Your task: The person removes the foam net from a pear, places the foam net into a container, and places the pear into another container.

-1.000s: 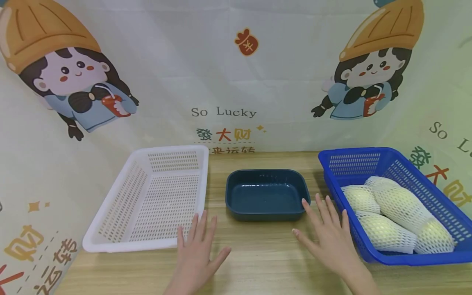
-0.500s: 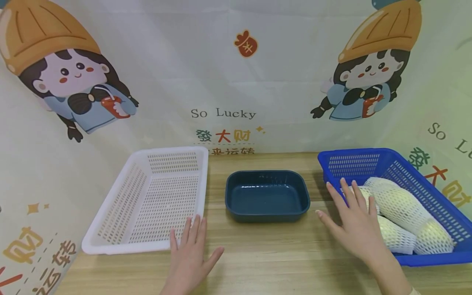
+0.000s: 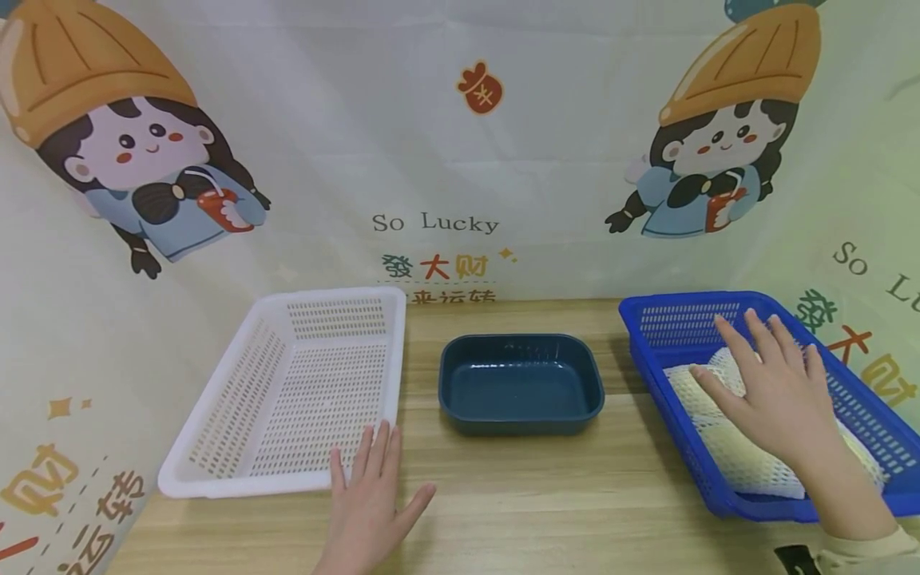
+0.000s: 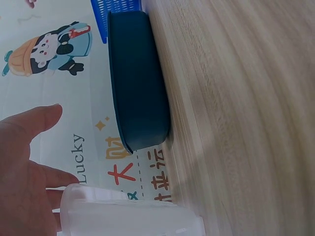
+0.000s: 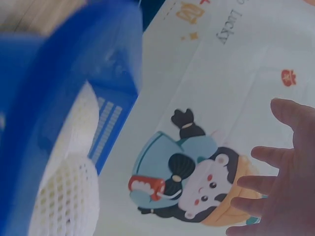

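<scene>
In the head view, my right hand (image 3: 779,399) hovers with spread fingers above the blue basket (image 3: 707,491). Inside that basket lie several pale yellow, rounded things in white foam netting (image 3: 747,455), partly hidden by the hand; their kind is not plain. The right wrist view shows one netted piece (image 5: 66,196) below the basket rim, apart from the hand. My left hand (image 3: 366,499) is at the near right corner of the white basket (image 3: 287,481), fingers straight over its rim and thumb spread out. Nothing is held in either hand.
A dark teal rectangular tub (image 3: 521,419) stands between the two baskets on the wood-grain table (image 3: 517,503). A printed curtain (image 3: 561,160) hangs behind the table and along both sides.
My right hand has moved right, from beside the teal tub to over the blue basket. The left hand has shifted slightly left and down to the white basket's corner.
</scene>
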A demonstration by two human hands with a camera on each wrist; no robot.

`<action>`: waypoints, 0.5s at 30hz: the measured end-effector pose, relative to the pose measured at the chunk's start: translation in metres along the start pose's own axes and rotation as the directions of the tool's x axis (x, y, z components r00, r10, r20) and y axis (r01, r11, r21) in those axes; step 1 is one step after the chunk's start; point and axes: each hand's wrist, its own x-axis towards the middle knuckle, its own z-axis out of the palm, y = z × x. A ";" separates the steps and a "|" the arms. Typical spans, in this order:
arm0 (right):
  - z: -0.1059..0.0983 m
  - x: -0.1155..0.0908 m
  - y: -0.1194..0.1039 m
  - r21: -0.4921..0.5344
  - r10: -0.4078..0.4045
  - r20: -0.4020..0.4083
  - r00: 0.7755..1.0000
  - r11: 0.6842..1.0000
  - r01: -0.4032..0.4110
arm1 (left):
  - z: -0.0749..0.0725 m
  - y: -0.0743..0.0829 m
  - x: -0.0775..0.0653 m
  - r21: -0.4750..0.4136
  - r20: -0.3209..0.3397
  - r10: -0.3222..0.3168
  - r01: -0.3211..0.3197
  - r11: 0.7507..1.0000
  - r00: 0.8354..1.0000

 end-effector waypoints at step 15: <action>0.013 0.016 0.050 -0.043 0.121 0.162 0.979 0.992 -0.115 | 0.002 -0.001 0.000 0.011 -0.014 0.006 -0.005 1.000 1.000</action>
